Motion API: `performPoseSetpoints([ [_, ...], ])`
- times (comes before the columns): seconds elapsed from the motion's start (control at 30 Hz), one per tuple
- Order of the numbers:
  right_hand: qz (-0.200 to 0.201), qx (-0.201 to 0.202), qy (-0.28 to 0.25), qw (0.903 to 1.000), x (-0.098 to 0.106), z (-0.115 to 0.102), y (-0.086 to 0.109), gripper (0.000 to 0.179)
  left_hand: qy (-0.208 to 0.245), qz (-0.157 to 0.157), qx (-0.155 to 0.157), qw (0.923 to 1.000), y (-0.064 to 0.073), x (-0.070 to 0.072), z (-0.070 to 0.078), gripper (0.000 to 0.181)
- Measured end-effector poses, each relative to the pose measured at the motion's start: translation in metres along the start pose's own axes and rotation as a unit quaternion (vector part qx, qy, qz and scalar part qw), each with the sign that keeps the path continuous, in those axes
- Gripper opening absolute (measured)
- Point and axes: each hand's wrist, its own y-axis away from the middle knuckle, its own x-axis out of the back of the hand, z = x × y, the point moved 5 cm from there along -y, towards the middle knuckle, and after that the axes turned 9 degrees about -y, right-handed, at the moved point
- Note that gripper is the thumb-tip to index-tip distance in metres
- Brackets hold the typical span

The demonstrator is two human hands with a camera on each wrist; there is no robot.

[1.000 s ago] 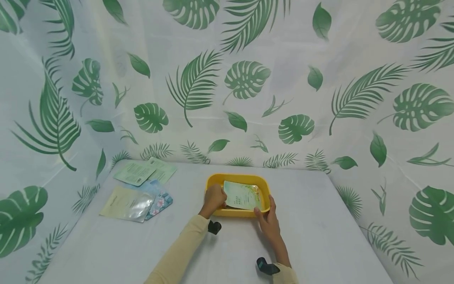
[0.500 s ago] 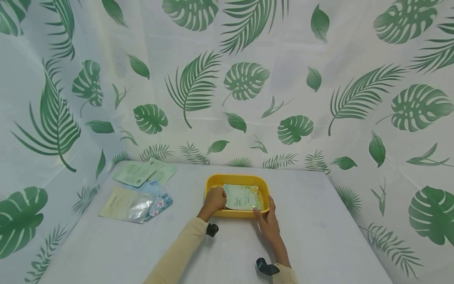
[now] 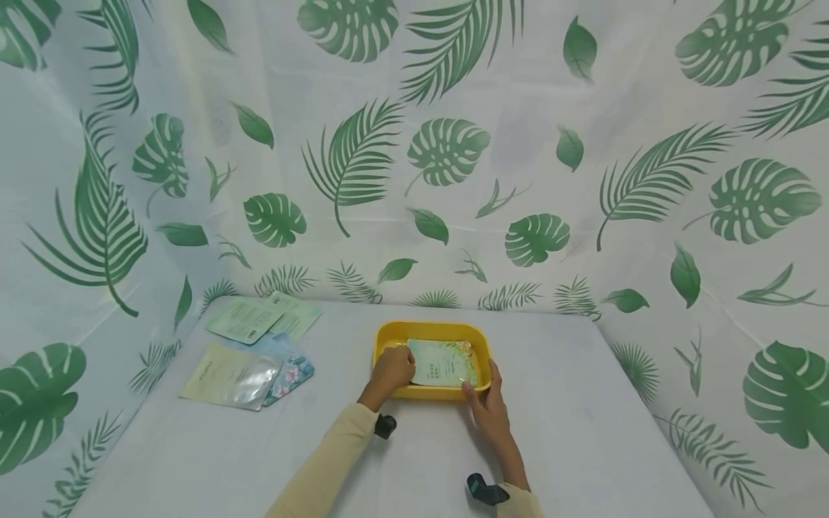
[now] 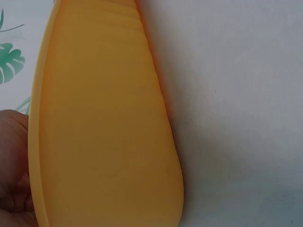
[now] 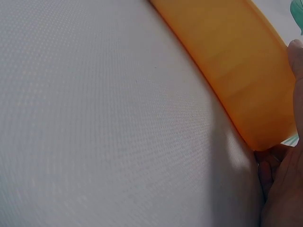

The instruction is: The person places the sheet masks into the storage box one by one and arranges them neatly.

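Note:
A yellow tray [image 3: 431, 394] stands on the table in the head view. In it lies a pale green sheet mask packet [image 3: 442, 362] with a floral print at its right side. My left hand [image 3: 393, 368] reaches over the tray's left end, its fingers curled at the packet's left edge and pinching it; the fingertips are hidden. With my right hand [image 3: 490, 406] I hold the tray's front right corner, thumb at the rim and the other fingers round the outside. Both wrist views show the tray's outer wall [image 4: 104, 113] close up; the packet is out of sight there.
To the left on the white table [image 3: 570, 432] lie several more packets: green ones [image 3: 246, 319] at the back, a cream one with a clear part [image 3: 227, 375], and a blue floral one [image 3: 289, 375]. A leaf-printed curtain [image 3: 363, 266] borders the table behind and at the sides.
The packet in the tray has straightened slightly, and my left hand has shifted a little with it. My right hand keeps its hold on the tray. The head view has tilted slightly.

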Motion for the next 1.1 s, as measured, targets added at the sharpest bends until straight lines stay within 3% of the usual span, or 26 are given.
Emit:
performPoseSetpoints([
  [0.27, 0.002, -0.006, -0.006, 1.0, -0.0009, -0.0002, -0.0009, 0.081, -0.006, -0.02, -0.009, 0.9997, 0.002, -0.0033, -0.0008, 0.016],
  [0.57, 0.001, -0.014, -0.003, 0.9999, -0.0015, 0.001, -0.0012, 0.082, -0.027, -0.009, -0.01, 0.9995, 0.0014, -0.0011, -0.0008, 0.024],
  [0.7, -0.001, -0.013, -0.002, 0.9999, -0.0018, -0.0007, -0.0009, 0.082, -0.019, 0.004, -0.016, 0.9997, 0.0016, 0.0004, -0.0013, 0.021],
  [0.97, -0.004, -0.008, -0.008, 0.9999, -0.0017, -0.0035, -0.0004, 0.082, 0.014, 0.067, -0.067, 0.9954, 0.0006, 0.0009, -0.0043, 0.01],
  [1.1, -0.005, -0.011, -0.007, 0.9999, -0.0013, -0.0024, -0.0003, 0.083, 0.053, 0.076, -0.089, 0.9917, 0.0006, 0.0001, -0.008, 0.009],
])
